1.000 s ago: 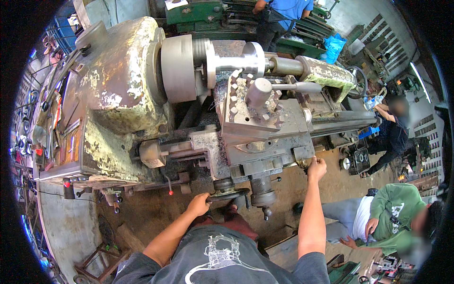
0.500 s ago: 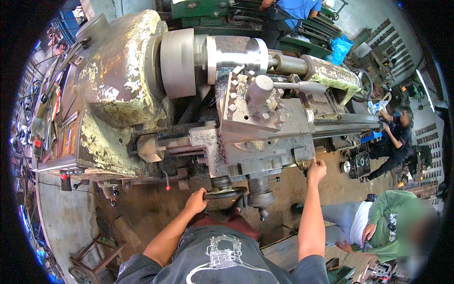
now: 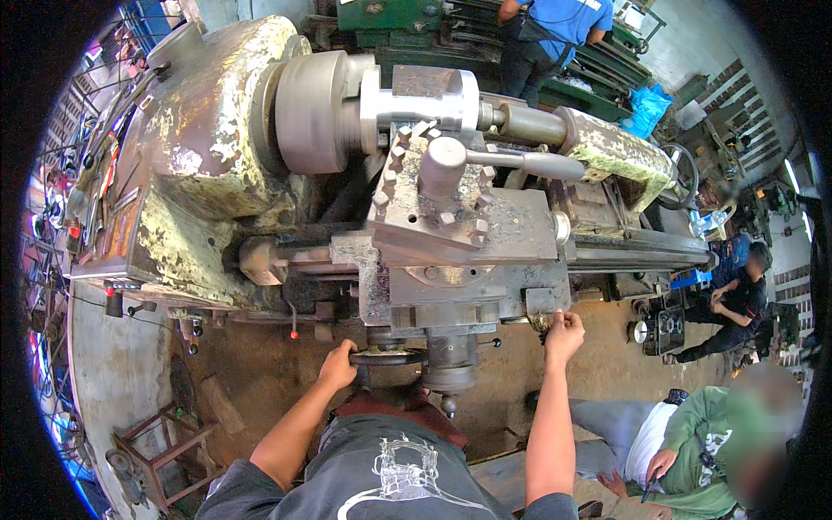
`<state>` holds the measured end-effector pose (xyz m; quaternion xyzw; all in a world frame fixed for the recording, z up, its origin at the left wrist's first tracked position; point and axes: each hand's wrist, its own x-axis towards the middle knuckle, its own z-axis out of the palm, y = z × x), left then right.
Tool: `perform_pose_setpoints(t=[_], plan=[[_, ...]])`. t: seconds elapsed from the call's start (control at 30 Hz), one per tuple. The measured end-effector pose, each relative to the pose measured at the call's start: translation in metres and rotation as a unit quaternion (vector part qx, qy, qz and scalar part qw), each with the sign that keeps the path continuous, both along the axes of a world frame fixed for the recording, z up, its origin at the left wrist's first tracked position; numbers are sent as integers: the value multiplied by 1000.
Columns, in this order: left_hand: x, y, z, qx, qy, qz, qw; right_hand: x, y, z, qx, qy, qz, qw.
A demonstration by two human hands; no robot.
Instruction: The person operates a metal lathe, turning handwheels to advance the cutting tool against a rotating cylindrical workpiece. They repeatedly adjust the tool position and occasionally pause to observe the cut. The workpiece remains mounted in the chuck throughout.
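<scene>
A large metalworking lathe stands before me, its chuck (image 3: 314, 113) blurred as if turning. A shiny flanged metal workpiece (image 3: 419, 111) sits between the chuck and the tailstock (image 3: 607, 149). In front of it is the square tool post (image 3: 433, 212) with its clamping lever (image 3: 529, 163). My left hand (image 3: 339, 366) is closed on the rim of the carriage handwheel (image 3: 390, 356). My right hand (image 3: 564, 338) is closed, fingertips pinched at the lower right end of the slide (image 3: 546, 301). What they grip there is hidden.
A red-knobbed lever (image 3: 293, 321) hangs below the headstock (image 3: 204, 130). At the right sits a co-worker in a green top (image 3: 693, 451); another in black (image 3: 737, 303) is farther back. A person in blue (image 3: 550, 30) works beyond the lathe. A metal frame (image 3: 165, 442) stands at lower left.
The carriage and tool post have moved left, closer to the chuck, with both hands alongside. My view has shifted slightly. Both hands keep their holds.
</scene>
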<state>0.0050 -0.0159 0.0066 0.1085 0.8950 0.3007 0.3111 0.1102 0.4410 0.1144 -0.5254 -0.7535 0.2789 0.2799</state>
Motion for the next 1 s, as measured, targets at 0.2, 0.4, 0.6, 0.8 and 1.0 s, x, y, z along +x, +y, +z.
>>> perform_pose_setpoints(t=[0.2,0.4,0.6,0.8,1.0], plan=[[3,4,1,-8,28,5,1000,-1,-5,6,-25,8,4,1000],[5,7,0,-8,36,16,999,-1,-3,5,-43,22,14,999],[5,7,-1,-11,19,16,1000,-1,-2,6,-46,15,9,999],[4,6,0,-14,28,-2,1000,0,-1,4,-57,25,20,998],[6,8,2,-20,27,1,999,2,6,-8,-19,7,19,1000]])
